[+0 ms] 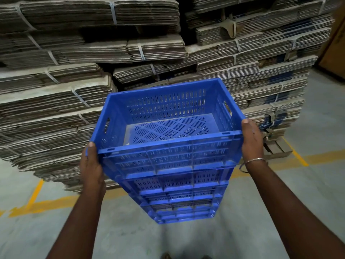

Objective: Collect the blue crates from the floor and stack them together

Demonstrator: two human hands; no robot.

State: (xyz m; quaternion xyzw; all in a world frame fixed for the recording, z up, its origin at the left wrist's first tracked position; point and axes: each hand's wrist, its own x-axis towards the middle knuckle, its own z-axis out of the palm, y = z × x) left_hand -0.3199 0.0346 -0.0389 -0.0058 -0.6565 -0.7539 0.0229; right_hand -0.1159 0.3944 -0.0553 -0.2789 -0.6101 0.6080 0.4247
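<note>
A stack of blue crates stands on the grey concrete floor at the centre of the view. The top crate, empty and slotted, sits on it, held at its near corners. The left hand clasps the corner at 8 o'clock, fingers wrapped round the rim; the right hand, with a metal bangle at the wrist, grips the corner at 3 o'clock. Strapped bundles of flattened cardboard rise behind at 12 o'clock. Yellow floor lines run beneath.
</note>
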